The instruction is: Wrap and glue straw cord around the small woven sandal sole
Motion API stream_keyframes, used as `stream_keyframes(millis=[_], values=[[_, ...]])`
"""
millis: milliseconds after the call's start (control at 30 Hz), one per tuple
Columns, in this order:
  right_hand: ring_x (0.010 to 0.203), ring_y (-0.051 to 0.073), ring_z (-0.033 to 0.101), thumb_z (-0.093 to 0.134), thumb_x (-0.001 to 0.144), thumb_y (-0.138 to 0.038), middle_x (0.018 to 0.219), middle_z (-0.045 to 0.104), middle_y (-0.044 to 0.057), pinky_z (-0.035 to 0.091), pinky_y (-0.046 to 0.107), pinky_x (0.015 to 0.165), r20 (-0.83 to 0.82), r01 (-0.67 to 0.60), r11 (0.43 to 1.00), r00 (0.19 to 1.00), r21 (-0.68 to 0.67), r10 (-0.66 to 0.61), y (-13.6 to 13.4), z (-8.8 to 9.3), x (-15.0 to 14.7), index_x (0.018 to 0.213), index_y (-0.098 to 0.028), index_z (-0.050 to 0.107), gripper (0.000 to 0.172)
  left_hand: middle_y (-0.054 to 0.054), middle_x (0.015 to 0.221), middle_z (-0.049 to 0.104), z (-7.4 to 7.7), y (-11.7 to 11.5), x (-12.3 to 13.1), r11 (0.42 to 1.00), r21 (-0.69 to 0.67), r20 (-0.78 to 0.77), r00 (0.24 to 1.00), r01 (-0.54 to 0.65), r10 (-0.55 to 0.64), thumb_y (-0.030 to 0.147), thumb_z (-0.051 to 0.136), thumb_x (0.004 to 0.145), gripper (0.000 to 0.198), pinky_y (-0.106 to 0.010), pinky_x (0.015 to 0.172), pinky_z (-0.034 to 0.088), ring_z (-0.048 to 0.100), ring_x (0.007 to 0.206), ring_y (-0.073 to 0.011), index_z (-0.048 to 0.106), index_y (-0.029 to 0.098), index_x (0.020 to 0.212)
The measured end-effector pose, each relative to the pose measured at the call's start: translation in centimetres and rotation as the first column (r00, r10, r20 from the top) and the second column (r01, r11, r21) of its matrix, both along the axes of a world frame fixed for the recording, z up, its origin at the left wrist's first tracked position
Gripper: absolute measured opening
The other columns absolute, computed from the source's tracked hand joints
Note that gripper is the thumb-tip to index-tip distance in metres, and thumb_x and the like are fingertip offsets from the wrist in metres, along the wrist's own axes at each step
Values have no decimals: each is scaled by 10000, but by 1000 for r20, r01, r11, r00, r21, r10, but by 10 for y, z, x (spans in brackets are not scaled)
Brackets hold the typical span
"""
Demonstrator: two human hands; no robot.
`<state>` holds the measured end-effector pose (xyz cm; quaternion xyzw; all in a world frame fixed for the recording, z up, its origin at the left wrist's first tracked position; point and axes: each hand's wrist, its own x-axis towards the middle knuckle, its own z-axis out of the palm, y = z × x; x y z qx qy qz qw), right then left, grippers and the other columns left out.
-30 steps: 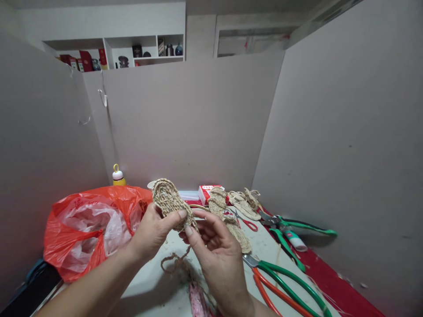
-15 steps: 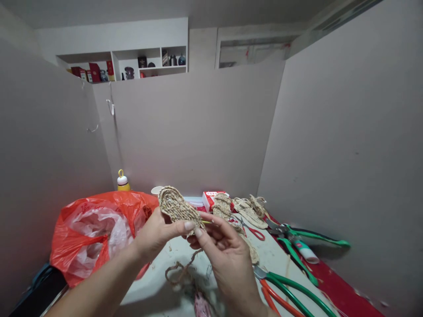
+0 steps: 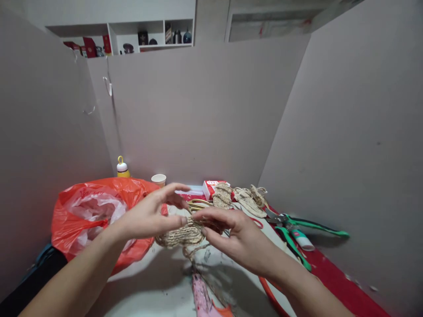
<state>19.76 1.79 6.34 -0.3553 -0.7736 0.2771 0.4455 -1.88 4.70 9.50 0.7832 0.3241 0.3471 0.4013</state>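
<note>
1. The woven straw sole (image 3: 178, 237) is showing a formed body with rows running lengthwise; a loose braided cord (image 3: 191, 253) is trailing near its right end, seemingly still untrimmed. How much work is remaining, I cannot tell.
2. Its long axis is running across the view, roughly left to right; its rounded end is pointing left, its other end reaching toward the right fingertips.
3. The sole is sitting between the hands over the pale table (image 3: 142, 297), beside the red plastic bag (image 3: 64, 202); whether it is resting on the surface is unclear.
4. The left hand (image 3: 147, 215) is spreading its thumb and fingers apart above the sole.
5. The right hand (image 3: 236, 231) is curling near the sole's right end; whether it is pinching anything, I cannot tell.
</note>
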Motion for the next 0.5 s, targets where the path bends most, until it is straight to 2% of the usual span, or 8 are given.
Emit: stream_keyframes(millis=[133, 233, 367, 500], values=[[658, 114, 586, 529, 802, -1, 773, 690, -53, 441, 225, 603, 129, -110, 993, 986, 48, 103, -3, 1, -1, 1022, -286, 738, 416, -30, 883, 629, -7, -2, 9, 988, -85, -109, 985, 126, -135, 125, 613, 723, 583, -309, 735, 449, 571, 821, -177, 521, 211, 1292], [733, 107, 601, 521, 800, 25, 826, 684, -34, 446, 215, 672, 175, -167, 985, 972, 50, 156, -4, 4, -1, 979, -233, 714, 368, 21, 801, 566, -11, 2, 14, 975, -153, -122, 976, 161, -180, 111, 612, 685, 572, -287, 694, 413, 518, 763, -143, 517, 201, 1242], [761, 109, 589, 528, 840, -9, 856, 668, -28, 446, 223, 697, 192, -163, 986, 969, 38, 153, -5, 4, -1, 909, -224, 659, 260, 36, 773, 531, -15, 3, 19, 949, -257, -23, 981, 183, -195, 130, 603, 698, 466, -276, 648, 385, 487, 709, -121, 516, 207, 1149], [719, 123, 572, 522, 850, -44, 884, 647, -26, 455, 255, 658, 149, -91, 996, 985, 12, 88, -4, 0, 0, 1049, -251, 558, 289, 39, 777, 514, -17, 2, 22, 935, -300, 107, 981, 188, -163, 126, 622, 700, 333, -265, 637, 372, 472, 695, -108, 524, 213, 1006]])
